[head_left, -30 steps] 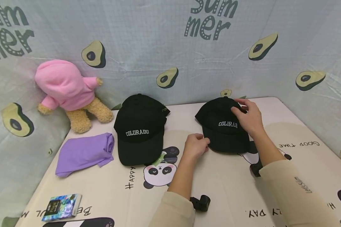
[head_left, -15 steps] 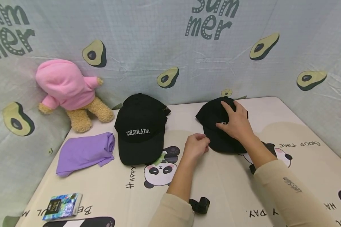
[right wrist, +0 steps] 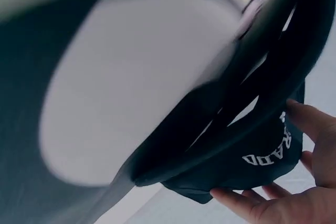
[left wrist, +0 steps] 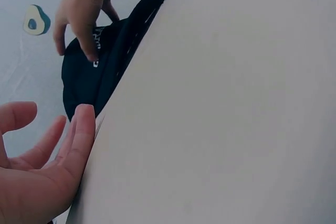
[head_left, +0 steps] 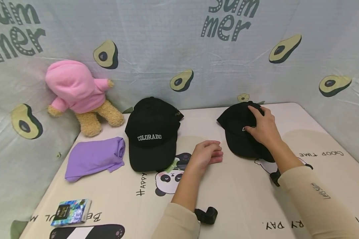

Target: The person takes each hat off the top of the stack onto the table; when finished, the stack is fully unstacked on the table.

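Observation:
My right hand (head_left: 265, 127) grips the crown of a black baseball cap (head_left: 238, 142), thumb on the front and the other fingers spread over the top. In the right wrist view, the fingertips (right wrist: 220, 195) lie along the crown and the thumb is by the white lettering (right wrist: 270, 156). This cap rests brim forward at the back right of the table. My left hand (head_left: 205, 155) is held just left of its brim, apart from it, with loosely bent fingers and nothing in them. A second black baseball cap (head_left: 151, 152), lettered COLORADO, lies left of centre.
A plush toy in a pink hoodie (head_left: 74, 89) leans on the back curtain at left. Before it lies a folded purple cloth (head_left: 94, 158). A small colourful box (head_left: 73, 212) lies at the front left of the table (head_left: 233, 199). Patterned curtain (head_left: 155, 49) surrounds the table.
My right hand went from the cap's right side onto its crown, and the cap shifted slightly right. My left hand has let go of the brim, its fingers loosening.

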A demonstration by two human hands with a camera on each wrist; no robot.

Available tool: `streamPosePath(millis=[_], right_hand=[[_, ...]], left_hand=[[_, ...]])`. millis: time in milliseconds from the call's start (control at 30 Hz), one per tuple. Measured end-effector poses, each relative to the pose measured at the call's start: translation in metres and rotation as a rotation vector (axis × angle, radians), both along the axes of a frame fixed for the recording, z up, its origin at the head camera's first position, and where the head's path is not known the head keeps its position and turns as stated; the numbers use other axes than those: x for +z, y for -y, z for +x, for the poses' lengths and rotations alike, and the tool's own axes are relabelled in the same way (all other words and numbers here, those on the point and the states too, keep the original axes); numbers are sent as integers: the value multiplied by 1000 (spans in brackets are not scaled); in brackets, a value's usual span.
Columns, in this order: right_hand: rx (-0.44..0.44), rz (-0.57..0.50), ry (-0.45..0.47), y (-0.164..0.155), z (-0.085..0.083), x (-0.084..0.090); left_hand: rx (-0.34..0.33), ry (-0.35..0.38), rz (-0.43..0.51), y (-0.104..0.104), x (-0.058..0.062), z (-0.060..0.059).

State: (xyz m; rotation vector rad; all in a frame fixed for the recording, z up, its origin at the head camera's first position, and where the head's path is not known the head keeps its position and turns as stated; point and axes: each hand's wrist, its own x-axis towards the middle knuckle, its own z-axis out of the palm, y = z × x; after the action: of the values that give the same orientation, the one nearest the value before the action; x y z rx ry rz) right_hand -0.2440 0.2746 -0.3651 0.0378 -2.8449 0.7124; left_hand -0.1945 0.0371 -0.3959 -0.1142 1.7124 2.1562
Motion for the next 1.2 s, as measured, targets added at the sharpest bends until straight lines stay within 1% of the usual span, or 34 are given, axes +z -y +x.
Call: streamPosePath(millis=[167, 300, 467, 567, 700, 900, 1033, 1133, 1200], right_hand=[[-5, -10, 12, -7, -4, -1], [-1, -7, 23, -12, -8, -1], [-7, 1, 37, -24, -11, -2], [-20, 10, 42, -34, -12, -2], [-30, 14, 48, -47, -16, -2], [-29, 25, 44, -61, -24, 1], [-29, 38, 44, -71, -27, 2], [-30, 45, 48, -83, -26, 1], [-34, 51, 52, -92, -24, 0]], left_hand=[[9, 38, 57, 6, -5, -2], [12, 51, 83, 12, -7, -3], [-1, 61, 110, 18, -9, -4], [-4, 78, 163, 22, -10, -5], [13, 102, 219, 29, -10, -6], [34, 102, 206, 44, -6, -7], [45, 87, 167, 53, -3, -5], [29, 75, 130, 57, -2, -1], [9, 74, 132, 61, -2, 3]])
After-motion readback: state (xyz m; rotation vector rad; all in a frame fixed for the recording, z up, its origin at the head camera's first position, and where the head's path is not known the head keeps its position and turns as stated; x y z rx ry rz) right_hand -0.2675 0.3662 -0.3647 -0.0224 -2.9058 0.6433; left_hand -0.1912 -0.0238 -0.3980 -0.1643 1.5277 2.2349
